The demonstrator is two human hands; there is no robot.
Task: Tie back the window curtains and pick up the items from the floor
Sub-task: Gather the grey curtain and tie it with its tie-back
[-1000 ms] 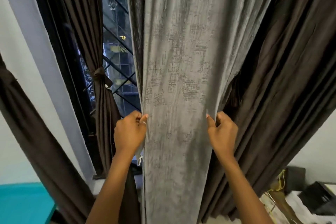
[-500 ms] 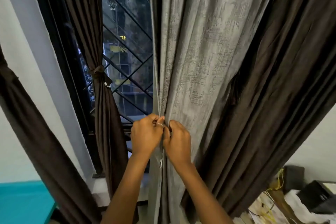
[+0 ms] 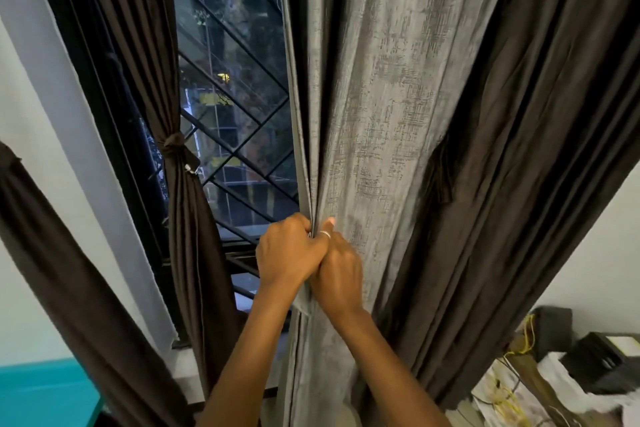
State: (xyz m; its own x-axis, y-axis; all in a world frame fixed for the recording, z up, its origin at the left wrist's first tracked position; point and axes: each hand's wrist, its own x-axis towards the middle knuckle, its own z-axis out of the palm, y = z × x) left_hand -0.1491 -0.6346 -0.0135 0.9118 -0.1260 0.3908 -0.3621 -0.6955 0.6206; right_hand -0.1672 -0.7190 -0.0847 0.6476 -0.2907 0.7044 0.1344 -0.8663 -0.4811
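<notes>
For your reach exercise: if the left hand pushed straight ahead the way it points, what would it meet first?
Probably the grey curtain that the left hand already grips; behind that, likely the window grille, though depth is unclear.

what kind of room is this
Most likely a lived-in room of a home, seen at a window. A grey curtain hangs before a window with a diagonal metal grille, a brown curtain is already tied back, and papers with yellow cords clutter the lower right corner.

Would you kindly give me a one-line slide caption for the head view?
Both hands, left and right, bunch the grey curtain beside a barred window.
</notes>
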